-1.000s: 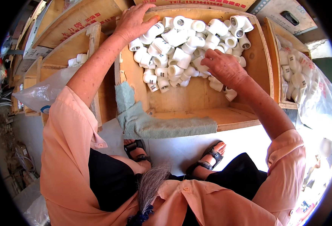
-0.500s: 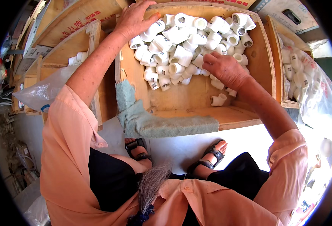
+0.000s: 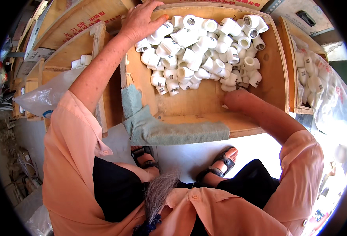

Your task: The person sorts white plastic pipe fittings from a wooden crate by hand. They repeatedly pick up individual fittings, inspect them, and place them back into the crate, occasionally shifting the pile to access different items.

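A heap of white plastic pipe elbows [image 3: 189, 55] lies in a wooden box [image 3: 205, 106], mostly toward its far side. My left hand [image 3: 142, 20] rests on the box's far left rim, with thumb and fingers apart and nothing held. Down inside the box, at the near right edge of the heap, is my right hand [image 3: 238, 99], its back turned up. The fingers of that hand are hidden beneath it, and whether they hold a fitting does not show. Grey-green cloth [image 3: 169, 131] covers the box's near left corner and part of its front edge.
A clear plastic bag of white fittings [image 3: 317, 82] stands in a wooden crate to the right. Left of the box are another wooden crate [image 3: 63, 59] and a clear plastic bag [image 3: 47, 90]. My sandalled feet [image 3: 222, 163] are on the floor below the box.
My right hand has moved from the heap toward the box's near side, over where a lone elbow lay. Some fittings at the heap's right have shifted. My left hand stays on the rim.
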Action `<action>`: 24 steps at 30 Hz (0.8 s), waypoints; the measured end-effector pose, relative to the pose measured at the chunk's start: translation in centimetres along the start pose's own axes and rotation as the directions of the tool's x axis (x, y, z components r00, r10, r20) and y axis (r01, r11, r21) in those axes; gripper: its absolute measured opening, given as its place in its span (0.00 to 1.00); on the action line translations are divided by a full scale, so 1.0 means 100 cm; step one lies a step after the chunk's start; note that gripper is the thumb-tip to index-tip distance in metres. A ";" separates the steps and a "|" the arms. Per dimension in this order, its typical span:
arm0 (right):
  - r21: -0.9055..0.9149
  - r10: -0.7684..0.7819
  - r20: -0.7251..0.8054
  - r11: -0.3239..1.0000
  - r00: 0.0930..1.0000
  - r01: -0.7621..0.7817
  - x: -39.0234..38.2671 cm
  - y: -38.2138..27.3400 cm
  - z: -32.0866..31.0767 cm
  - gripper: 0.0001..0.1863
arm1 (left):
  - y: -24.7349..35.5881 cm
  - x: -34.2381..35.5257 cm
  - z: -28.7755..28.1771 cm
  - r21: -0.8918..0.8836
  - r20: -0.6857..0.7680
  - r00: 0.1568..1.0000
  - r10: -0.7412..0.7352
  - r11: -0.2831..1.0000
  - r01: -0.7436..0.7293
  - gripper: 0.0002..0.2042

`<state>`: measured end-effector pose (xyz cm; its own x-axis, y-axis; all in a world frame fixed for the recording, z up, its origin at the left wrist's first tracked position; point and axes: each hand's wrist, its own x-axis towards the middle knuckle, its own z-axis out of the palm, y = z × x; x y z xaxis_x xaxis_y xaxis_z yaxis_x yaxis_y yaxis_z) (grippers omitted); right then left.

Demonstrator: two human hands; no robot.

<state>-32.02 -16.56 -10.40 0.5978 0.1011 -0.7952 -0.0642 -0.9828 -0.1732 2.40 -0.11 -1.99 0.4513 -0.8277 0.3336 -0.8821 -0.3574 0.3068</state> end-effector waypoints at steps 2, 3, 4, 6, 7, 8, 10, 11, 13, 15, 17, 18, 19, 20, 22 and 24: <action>-0.024 -0.002 0.046 1.000 0.999 0.003 0.002 -0.002 -0.002 0.15 | -0.003 -0.002 0.001 0.066 -0.016 1.000 0.015 0.998 -0.014 0.24; -0.060 0.003 0.093 0.998 0.996 0.003 0.005 -0.004 -0.004 0.16 | -0.005 -0.002 0.001 0.098 -0.024 0.999 0.024 0.995 -0.021 0.24; -0.093 0.010 0.139 0.996 0.990 0.003 0.007 -0.006 -0.006 0.16 | -0.003 -0.002 0.000 0.063 0.001 1.000 0.008 0.998 -0.008 0.24; -0.187 0.002 0.049 0.982 0.999 0.007 0.016 0.000 0.011 0.16 | -0.001 0.000 -0.003 -0.007 0.054 0.998 -0.020 1.000 0.020 0.24; -0.235 -0.008 0.006 0.972 1.000 0.009 0.016 -0.002 0.011 0.16 | -0.002 0.000 -0.002 0.005 0.043 0.999 -0.007 1.000 0.007 0.24; -0.248 0.000 0.037 0.969 0.999 0.009 0.016 -0.003 0.009 0.16 | -0.004 -0.001 -0.002 0.016 0.031 0.999 0.006 1.000 -0.006 0.24; -0.273 0.021 0.099 0.962 0.995 0.007 0.017 -0.004 0.002 0.15 | -0.004 -0.002 0.000 0.035 0.004 1.000 0.021 0.999 -0.021 0.24; -0.255 0.001 0.097 0.967 0.995 0.024 0.017 -0.002 0.003 0.15 | -0.003 -0.003 0.000 0.043 -0.011 1.000 0.023 0.999 -0.022 0.24; -0.217 -0.034 0.090 0.975 0.995 0.053 0.017 0.004 0.008 0.15 | 0.001 -0.003 -0.001 0.037 -0.007 1.000 0.010 0.999 -0.010 0.25; -0.177 -0.064 0.005 0.982 0.998 0.064 0.019 0.013 0.022 0.14 | 0.006 -0.002 -0.003 0.009 0.035 0.999 -0.017 1.000 0.017 0.27; -0.205 -0.062 -0.011 0.977 0.998 0.058 0.018 0.009 0.017 0.13 | 0.003 -0.003 -0.004 0.009 0.031 0.999 -0.020 1.000 0.020 0.27; -0.249 -0.037 0.015 0.968 0.999 0.039 0.020 0.006 0.015 0.13 | 0.002 -0.003 -0.004 0.008 0.029 0.999 -0.021 1.000 0.020 0.27; -0.292 -0.007 0.040 0.956 0.999 0.018 0.018 0.003 0.011 0.13 | 0.002 -0.002 -0.004 0.011 0.027 0.999 -0.016 1.000 0.016 0.27; -0.294 -0.007 0.061 0.955 0.998 0.025 0.019 0.004 0.011 0.13 | 0.002 -0.002 -0.004 0.014 0.026 1.000 -0.011 1.000 0.011 0.26; -0.299 -0.002 0.105 0.954 0.994 0.033 0.020 0.007 0.013 0.14 | 0.005 0.000 -0.003 0.013 0.030 0.999 -0.012 1.000 0.012 0.26; -0.261 -0.045 0.096 0.963 0.994 0.069 0.007 -0.006 -0.013 0.16 | 0.007 -0.002 -0.006 0.019 0.043 0.998 -0.036 0.999 0.035 0.27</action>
<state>-30.50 -16.08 -10.11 0.5208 0.1598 -0.8386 0.1880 -0.9797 -0.0699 1.81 0.04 -1.35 0.4767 -0.8321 0.2836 -0.8680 -0.3946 0.3015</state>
